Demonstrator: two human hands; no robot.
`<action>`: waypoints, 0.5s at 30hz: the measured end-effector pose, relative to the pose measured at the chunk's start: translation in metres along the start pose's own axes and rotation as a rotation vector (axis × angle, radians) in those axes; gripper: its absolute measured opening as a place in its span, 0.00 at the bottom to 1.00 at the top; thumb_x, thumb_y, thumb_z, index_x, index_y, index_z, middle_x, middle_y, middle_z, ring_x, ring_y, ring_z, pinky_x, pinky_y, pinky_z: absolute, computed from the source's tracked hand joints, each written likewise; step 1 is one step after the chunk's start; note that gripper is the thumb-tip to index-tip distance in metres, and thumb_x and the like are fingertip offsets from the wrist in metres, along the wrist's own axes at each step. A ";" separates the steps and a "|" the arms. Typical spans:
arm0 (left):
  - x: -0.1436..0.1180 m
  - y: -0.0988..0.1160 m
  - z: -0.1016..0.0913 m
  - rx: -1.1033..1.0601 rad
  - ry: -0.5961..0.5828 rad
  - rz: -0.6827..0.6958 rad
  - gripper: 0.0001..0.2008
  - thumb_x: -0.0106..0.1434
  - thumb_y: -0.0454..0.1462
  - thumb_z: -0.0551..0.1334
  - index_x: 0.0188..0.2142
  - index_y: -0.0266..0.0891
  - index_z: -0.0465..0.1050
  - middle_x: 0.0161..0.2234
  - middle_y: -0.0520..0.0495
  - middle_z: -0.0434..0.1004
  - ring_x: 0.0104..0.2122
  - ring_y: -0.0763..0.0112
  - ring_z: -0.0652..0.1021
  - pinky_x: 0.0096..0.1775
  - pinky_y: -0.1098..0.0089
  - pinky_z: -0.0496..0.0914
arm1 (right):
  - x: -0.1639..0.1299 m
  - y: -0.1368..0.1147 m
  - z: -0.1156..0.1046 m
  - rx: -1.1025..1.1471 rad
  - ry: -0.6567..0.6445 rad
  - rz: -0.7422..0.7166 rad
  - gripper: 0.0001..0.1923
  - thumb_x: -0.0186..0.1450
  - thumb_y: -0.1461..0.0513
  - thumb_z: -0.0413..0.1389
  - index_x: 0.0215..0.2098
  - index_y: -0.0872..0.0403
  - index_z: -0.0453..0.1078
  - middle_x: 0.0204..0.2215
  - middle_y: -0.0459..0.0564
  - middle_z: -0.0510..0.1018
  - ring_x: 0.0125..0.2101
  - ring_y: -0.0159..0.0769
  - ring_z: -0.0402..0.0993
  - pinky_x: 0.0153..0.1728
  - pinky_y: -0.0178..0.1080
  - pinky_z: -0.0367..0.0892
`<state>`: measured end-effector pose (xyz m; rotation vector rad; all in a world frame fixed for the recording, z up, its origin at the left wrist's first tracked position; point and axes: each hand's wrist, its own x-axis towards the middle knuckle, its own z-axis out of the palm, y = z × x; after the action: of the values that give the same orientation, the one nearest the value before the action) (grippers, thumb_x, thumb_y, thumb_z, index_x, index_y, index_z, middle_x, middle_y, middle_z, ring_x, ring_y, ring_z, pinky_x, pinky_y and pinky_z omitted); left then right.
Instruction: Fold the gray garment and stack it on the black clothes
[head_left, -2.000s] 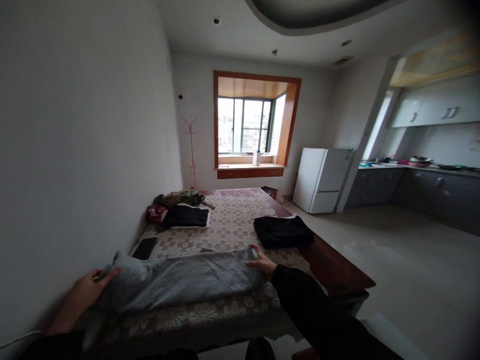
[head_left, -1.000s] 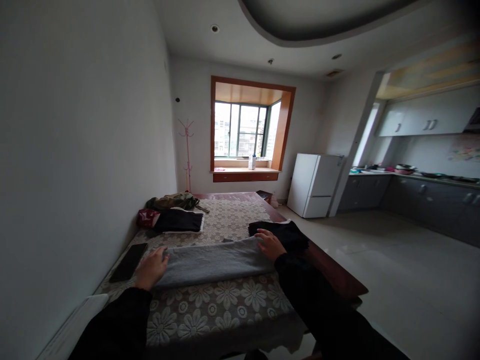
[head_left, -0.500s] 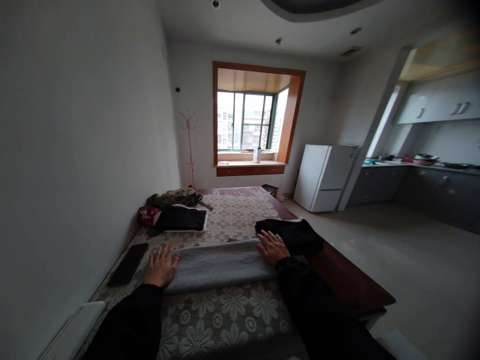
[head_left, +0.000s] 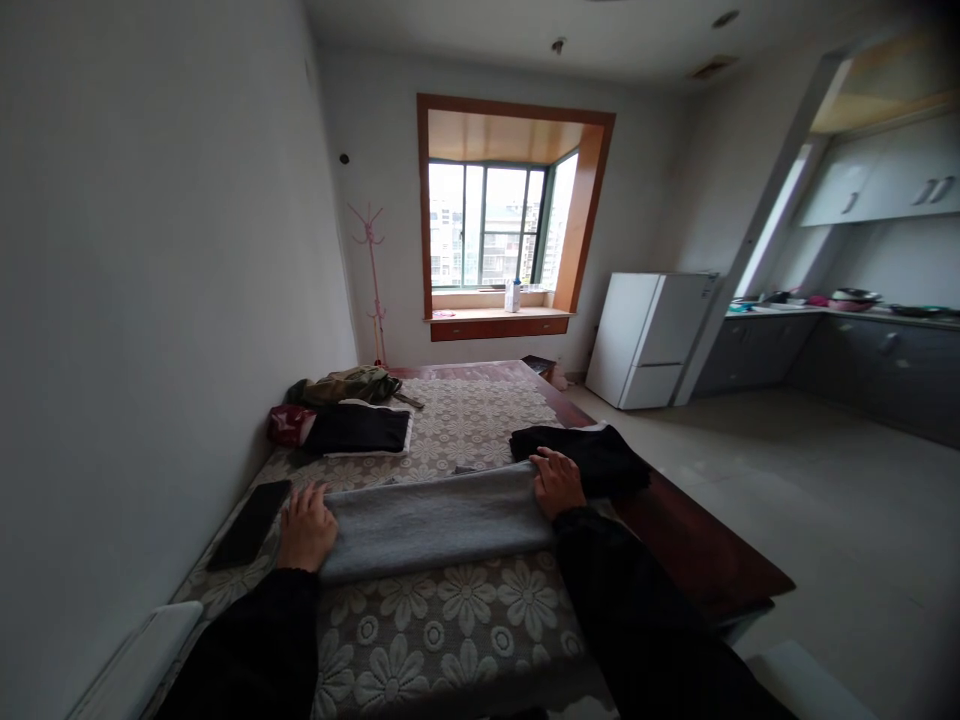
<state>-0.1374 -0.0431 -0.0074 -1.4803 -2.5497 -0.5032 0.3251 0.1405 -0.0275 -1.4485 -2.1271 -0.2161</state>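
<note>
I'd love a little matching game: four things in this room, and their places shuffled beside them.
1. grey cloth
2. black slab
3. white fridge
4. pink coat stand

A. flat on the patterned cover, left of the left hand
B. standing left of the window
C. lying between left hand and right hand
D. standing right of the window

Pairs: 1-C, 2-A, 3-D, 4-B

Head-worn, the camera faces a window (head_left: 491,228) across the table (head_left: 701,545) (quite near).
</note>
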 end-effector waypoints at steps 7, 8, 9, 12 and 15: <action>0.009 -0.014 0.005 -0.055 0.096 0.066 0.25 0.66 0.31 0.49 0.58 0.35 0.73 0.56 0.35 0.77 0.59 0.57 0.74 0.63 0.62 0.63 | 0.002 0.005 0.002 0.040 0.034 0.058 0.25 0.63 0.65 0.50 0.57 0.51 0.73 0.57 0.56 0.76 0.59 0.52 0.66 0.64 0.52 0.54; 0.010 -0.015 0.006 -0.055 0.109 0.054 0.25 0.66 0.30 0.49 0.58 0.35 0.73 0.56 0.34 0.76 0.59 0.57 0.74 0.63 0.62 0.63 | 0.002 0.005 0.003 0.038 0.033 0.060 0.25 0.63 0.65 0.50 0.57 0.51 0.73 0.57 0.56 0.76 0.59 0.52 0.66 0.64 0.52 0.53; 0.011 -0.016 0.006 -0.052 0.119 0.044 0.25 0.66 0.30 0.49 0.59 0.34 0.73 0.56 0.34 0.75 0.60 0.57 0.73 0.63 0.61 0.63 | 0.002 0.005 0.003 0.036 0.033 0.063 0.25 0.63 0.65 0.50 0.58 0.51 0.73 0.56 0.57 0.77 0.59 0.52 0.66 0.64 0.52 0.53; 0.010 -0.014 0.007 -0.028 0.140 0.043 0.25 0.65 0.31 0.50 0.59 0.34 0.73 0.58 0.33 0.74 0.60 0.55 0.72 0.64 0.60 0.62 | 0.001 0.004 0.002 0.030 0.055 0.079 0.23 0.65 0.63 0.50 0.57 0.51 0.73 0.55 0.57 0.76 0.58 0.52 0.66 0.64 0.53 0.54; 0.006 -0.010 0.004 -0.004 0.129 0.035 0.25 0.65 0.31 0.51 0.59 0.35 0.74 0.58 0.33 0.73 0.58 0.52 0.72 0.62 0.57 0.65 | 0.000 0.005 0.003 0.026 0.079 0.085 0.21 0.67 0.62 0.49 0.56 0.51 0.74 0.54 0.58 0.75 0.57 0.52 0.66 0.63 0.53 0.56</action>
<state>-0.1488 -0.0411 -0.0119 -1.4409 -2.4220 -0.5798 0.3289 0.1442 -0.0308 -1.4872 -1.9941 -0.2100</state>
